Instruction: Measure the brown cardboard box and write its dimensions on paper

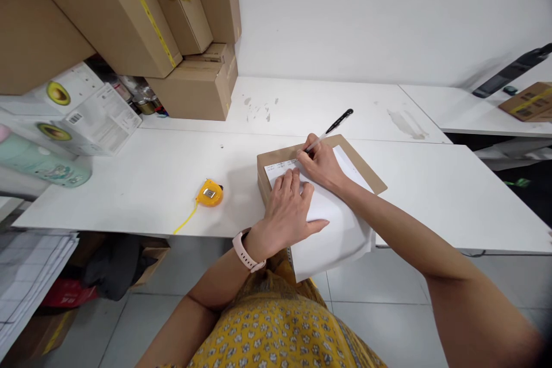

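Observation:
In my right hand (319, 161) is a pen (338, 122) with a black end and a clear barrel, its tip down at the upper part of a white sheet of paper (332, 238). Small rows of handwriting show along the sheet's top edge. My left hand (288, 213) lies flat on the paper's left side, fingers stretched out and thumb apart. Under the sheet is a brown cardboard box (364, 164), and the paper's lower end hangs over the table's front edge. A yellow tape measure (210, 193) lies left of the box with a short length of tape pulled out.
Several cardboard boxes (196, 89) are stacked at the back left. White boxes with avocado pictures (99, 121) and a mint-green bottle (47, 164) stand at the left of the white table (159, 184). At the far right are a dark bottle (509, 72) and a small carton (528, 102).

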Available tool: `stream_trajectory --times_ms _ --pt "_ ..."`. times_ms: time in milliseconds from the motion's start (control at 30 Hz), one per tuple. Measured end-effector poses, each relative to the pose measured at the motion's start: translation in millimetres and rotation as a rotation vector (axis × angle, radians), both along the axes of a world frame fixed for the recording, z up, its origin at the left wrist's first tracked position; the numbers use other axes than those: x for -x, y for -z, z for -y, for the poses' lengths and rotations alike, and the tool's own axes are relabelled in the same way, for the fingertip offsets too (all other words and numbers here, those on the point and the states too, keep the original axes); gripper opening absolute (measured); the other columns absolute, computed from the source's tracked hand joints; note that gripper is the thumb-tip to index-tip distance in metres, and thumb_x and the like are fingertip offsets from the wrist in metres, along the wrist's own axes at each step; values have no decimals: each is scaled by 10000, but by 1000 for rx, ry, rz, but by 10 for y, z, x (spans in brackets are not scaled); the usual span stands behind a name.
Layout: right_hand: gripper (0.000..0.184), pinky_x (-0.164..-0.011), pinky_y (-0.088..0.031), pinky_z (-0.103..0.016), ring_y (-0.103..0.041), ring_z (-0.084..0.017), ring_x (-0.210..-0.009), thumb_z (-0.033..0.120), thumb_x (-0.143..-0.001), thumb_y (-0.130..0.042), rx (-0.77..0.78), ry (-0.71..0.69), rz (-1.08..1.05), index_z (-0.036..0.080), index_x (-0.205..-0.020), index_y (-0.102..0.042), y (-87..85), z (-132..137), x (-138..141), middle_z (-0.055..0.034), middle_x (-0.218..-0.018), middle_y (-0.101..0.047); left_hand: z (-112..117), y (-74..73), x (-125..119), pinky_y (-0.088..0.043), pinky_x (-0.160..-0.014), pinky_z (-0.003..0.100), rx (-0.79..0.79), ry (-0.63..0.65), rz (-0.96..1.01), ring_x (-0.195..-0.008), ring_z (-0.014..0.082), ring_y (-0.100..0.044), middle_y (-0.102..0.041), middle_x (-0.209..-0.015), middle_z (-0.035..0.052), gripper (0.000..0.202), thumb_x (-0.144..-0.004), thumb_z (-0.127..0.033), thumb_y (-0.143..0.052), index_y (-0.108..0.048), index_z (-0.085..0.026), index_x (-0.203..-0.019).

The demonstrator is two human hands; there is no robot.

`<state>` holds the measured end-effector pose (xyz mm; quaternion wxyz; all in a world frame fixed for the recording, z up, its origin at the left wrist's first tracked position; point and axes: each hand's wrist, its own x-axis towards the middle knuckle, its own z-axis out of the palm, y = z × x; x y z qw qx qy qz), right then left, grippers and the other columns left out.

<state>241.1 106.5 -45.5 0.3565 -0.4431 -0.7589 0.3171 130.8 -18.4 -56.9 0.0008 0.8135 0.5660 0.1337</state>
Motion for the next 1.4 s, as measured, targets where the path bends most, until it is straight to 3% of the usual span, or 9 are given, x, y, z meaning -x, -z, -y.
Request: stream_trajectory --times_ms 167,400,1133,1267,1400 --pt "178 -544 -274 -311 -357 -132 -512 213 -775 -503 1 4 5 271 -742 -338 -9 2 4 82 -519 -371 -2 -25 2 -386 -1127 577 27 6 -2 -1426 470 -436 -478 -1491 354 695 -854 -673 -698 -569 -75 -1185" --pt "177 -546 -270 -314 -356 -132 -513 197 -770 -501 -4 0 12 270 -743 -342 -10 6 0 83 -516 -366 1 -9 5 -393 -1117 577 4 -4 5 -1425 457 -441 -510 -1489 296 665 -844 -681 -706 -565 -127 -1184" --pt "205 -533 -289 -293 -366 -116 -515 183 -792 -552 -49 28 -44 259 -729 -374 59 -21 -6 83 -530 -377 -8 -8 6 -403 -1111 575 -5 5 -16 -1424 463 -455 -500 -1488 345 704 -853 -685 -690 -581 -80 -1195" --pt "194 -542 -392 -285 -463 -119 -527 356 -919 -592 -132 124 -229 258 -825 -454 88 -76 -43 65 -601 -474 -9 -8 4 -399 -1121 577 5 3 -23 -1445 463 -433 -468 -1518 349 717 -855 -681 -689 -581 -73 -1220" --pt "278 -694 -526 -304 -642 -142 -667 514 -1006 -486 -234 202 -280 254 -1064 -568 -38 -15 -309 23 -744 -645 7 -26 28 -381 -1143 579 17 14 -26 -1443 464 -433 -441 -1534 364 727 -866 -671 -685 -591 -48 -1226"
